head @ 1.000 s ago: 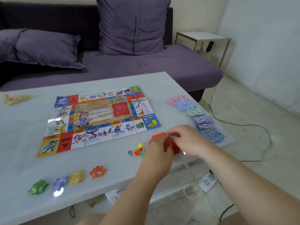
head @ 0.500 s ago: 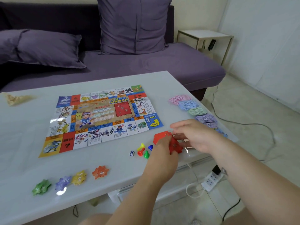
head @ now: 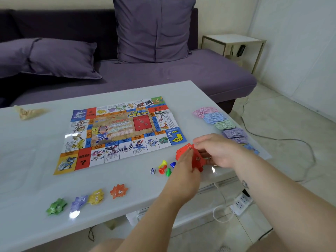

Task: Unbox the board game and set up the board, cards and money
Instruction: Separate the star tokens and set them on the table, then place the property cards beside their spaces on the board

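Both hands meet over the near right part of the glossy white table (head: pixel 32 160), just off the board's corner. The left hand (head: pixel 183 175) curls its fingers round a fanned stack of stiff red cards (head: pixel 197 159), held just above the tabletop. The right hand (head: pixel 218 151) closes on the stack's far edge, fingers together on top — its thumb is out of sight beneath.

The thin paper board (head: pixel 120 133) lies flat, creased along its folds. Soft pastel money (head: pixel 212 118) sits in overlapping piles along the right edge. Beside the left hand lie a small die (head: pixel 152 170) and four moulded plastic pawns (head: pixel 161 170). Spiky star-shaped tokens (head: pixel 119 191) line the near edge.
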`<state>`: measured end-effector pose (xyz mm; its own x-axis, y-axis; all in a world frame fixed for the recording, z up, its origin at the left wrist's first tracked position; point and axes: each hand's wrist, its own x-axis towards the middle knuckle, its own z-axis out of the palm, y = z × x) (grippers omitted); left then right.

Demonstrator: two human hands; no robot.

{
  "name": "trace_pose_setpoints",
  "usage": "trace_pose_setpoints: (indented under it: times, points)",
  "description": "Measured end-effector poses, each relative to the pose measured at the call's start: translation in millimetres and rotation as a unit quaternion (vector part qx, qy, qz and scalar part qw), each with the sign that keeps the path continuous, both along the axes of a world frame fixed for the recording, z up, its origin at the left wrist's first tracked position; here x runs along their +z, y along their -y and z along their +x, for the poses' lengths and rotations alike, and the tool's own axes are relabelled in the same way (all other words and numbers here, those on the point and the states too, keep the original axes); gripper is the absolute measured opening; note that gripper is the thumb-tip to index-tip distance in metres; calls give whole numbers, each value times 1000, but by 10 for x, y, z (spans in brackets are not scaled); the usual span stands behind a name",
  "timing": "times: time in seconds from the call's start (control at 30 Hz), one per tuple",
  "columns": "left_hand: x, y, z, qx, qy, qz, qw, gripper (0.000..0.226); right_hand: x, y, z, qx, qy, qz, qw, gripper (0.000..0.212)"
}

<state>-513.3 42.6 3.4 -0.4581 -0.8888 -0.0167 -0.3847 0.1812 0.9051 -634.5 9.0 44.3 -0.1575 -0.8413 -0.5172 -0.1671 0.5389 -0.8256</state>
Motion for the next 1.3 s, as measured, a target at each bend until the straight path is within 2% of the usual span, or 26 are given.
trace_pose_setpoints:
  times: [0.2, 0.37, 0.43, 0.6, 0.7, 0.77, 0.83, 0.93, 1.0, 1.13, 1.2, 1.27, 1.3]
  points:
    - [7, 17, 6, 0, 1, -12, 1000, 51, -97, 70, 5, 16, -8, -9, 1000, 24]
    - [-51, 27, -3, 18, -19, 13, 1000, 59, -148, 117, 39, 99, -131, -46, 985, 30]
    - [-57, 18, -4, 23, -4, 34, 999, 69, -151, 111, 42, 113, -153, -54, 980, 31]
    - [-20, 1, 11, 37, 11, 34, 999, 71, -183, 71, 84, 133, -194, -69, 969, 24]
    - [62, -37, -10, 51, -48, 30, 997, 65, -211, 66, 61, 139, -228, -81, 960, 28]
    - [105, -39, -26, 97, -117, 26, 988, 60, -217, 66, 22, 100, -196, -98, 970, 29]
    - [136, 4, 1, 153, -162, 20, 975, 58, -195, 74, -25, 15, -124, -142, 982, 33]
    - [240, 112, 156, 205, -180, -1, 962, 51, -94, 102, -36, -81, 69, -197, 974, 38]
    - [324, 172, 298, 203, -186, -1, 961, 46, -8, 86, 66, -74, 177, -220, 956, 38]
    - [371, 219, 577, 176, -209, 54, 961, 34, 45, 25, 508, -27, 271, -238, 932, 29]
    - [364, 233, 751, 202, -170, 31, 964, 30, 5, 34, 717, -6, 231, -241, 943, 31]
    - [395, 261, 962, 223, -51, -23, 973, 27, -32, 60, 859, 30, 69, -279, 957, 39]
    - [409, 283, 1078, 225, 27, -61, 972, 28, -42, 70, 924, 51, -12, -307, 950, 45]
